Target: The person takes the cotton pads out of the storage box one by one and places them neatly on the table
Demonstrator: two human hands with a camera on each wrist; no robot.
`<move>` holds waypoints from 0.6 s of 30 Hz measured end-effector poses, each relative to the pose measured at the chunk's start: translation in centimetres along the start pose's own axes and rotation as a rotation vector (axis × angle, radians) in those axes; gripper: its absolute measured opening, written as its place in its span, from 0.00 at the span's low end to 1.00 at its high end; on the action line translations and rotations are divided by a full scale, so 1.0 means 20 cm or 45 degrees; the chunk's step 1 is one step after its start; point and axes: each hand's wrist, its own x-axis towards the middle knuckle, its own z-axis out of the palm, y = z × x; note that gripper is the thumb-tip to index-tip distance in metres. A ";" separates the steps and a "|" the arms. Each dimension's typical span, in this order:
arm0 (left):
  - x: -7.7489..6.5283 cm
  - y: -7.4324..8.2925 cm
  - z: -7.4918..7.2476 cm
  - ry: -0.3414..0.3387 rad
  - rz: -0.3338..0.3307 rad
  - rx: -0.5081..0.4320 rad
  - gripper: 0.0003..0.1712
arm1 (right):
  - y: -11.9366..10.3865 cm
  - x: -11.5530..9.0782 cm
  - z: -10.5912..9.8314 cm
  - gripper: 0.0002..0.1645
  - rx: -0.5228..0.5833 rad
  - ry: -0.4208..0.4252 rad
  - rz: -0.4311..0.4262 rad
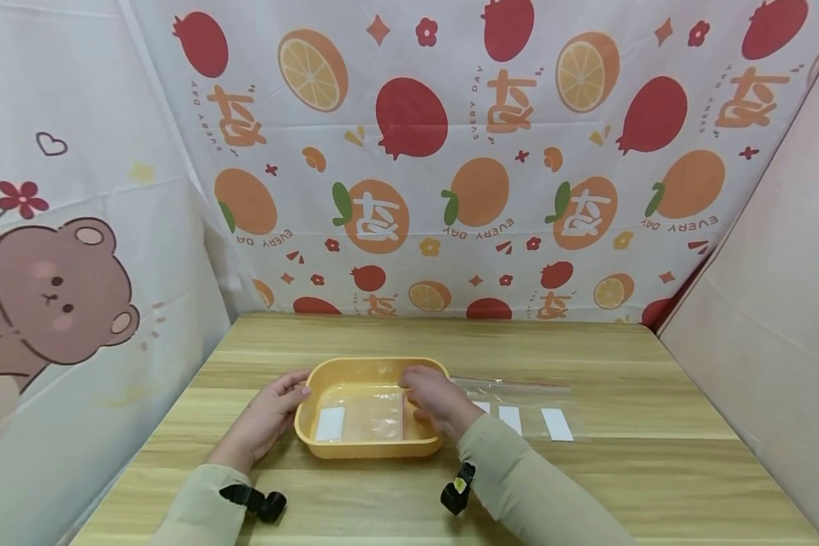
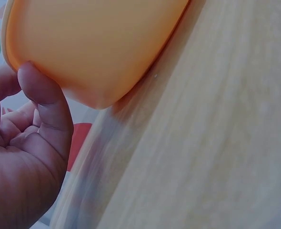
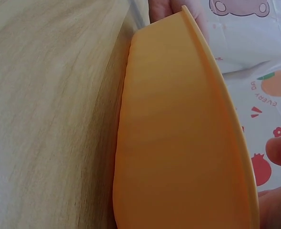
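A yellow plastic basin [image 1: 371, 450] with rounded corners sits on the table. Inside it lies a clear zip bag [image 1: 371, 421] with a white patch at its left end and a red zip line at its right. My left hand [image 1: 276, 413] holds the basin's left end, its thumb [image 2: 40, 83] against the outer wall just under the rim. Over the basin's right end, my right hand [image 1: 444, 400] reaches in with bent fingers close to the bag's zip edge. Its thumb and fingers stand apart, with nothing visible between them.
More clear zip bags [image 1: 528, 392] with white patches and a red zip line lie flat to the right of the basin, partly behind the right hand. A fruit-print cloth [image 1: 409, 189] hangs along the wood-grain table's [image 1: 355, 508] back edge. Pale cloths flank both sides.
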 end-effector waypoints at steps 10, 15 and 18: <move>-0.01 -0.01 0.01 0.006 0.005 0.007 0.33 | 0.01 -0.01 0.01 0.32 0.006 -0.013 0.000; -0.02 -0.01 0.01 -0.003 0.013 -0.001 0.33 | 0.03 0.02 0.02 0.32 0.013 0.006 -0.014; -0.02 -0.01 0.01 -0.008 0.016 0.005 0.34 | 0.06 0.04 0.03 0.31 -0.019 0.012 -0.010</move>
